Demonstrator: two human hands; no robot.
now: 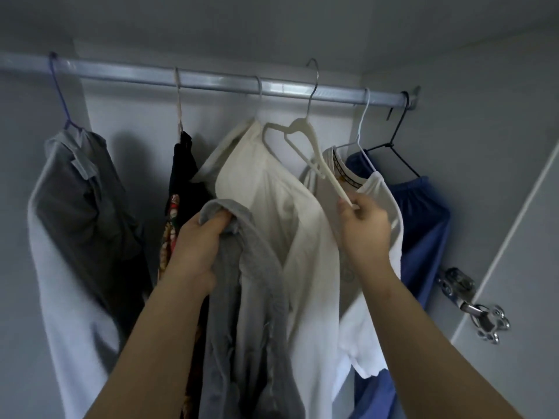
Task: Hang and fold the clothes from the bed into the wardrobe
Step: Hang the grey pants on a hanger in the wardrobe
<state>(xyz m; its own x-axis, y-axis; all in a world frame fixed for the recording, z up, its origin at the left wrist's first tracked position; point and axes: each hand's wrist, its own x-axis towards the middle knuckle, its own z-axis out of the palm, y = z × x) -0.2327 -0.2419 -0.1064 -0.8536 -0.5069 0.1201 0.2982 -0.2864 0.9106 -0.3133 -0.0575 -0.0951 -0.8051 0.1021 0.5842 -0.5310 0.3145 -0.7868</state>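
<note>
Hanging step: left hand (196, 252) grips the limp grey garment (242, 297), right hand (364, 228) at three o'clock pinches the empty white plastic hanger (305, 146) (hook at the rail); next, I judge, thread it into the collar

Wardrobe rail (211, 81), metal, horizontal. Hung on it, left to right: grey-and-white shirt (69, 213), dark patterned garment (181, 176), cream shirt (272, 189), empty white hanger (305, 137), white T-shirt (375, 189), blue garment (423, 213).

Metal door hinge (472, 306) on the grey wardrobe door (529, 237), at right.
</note>
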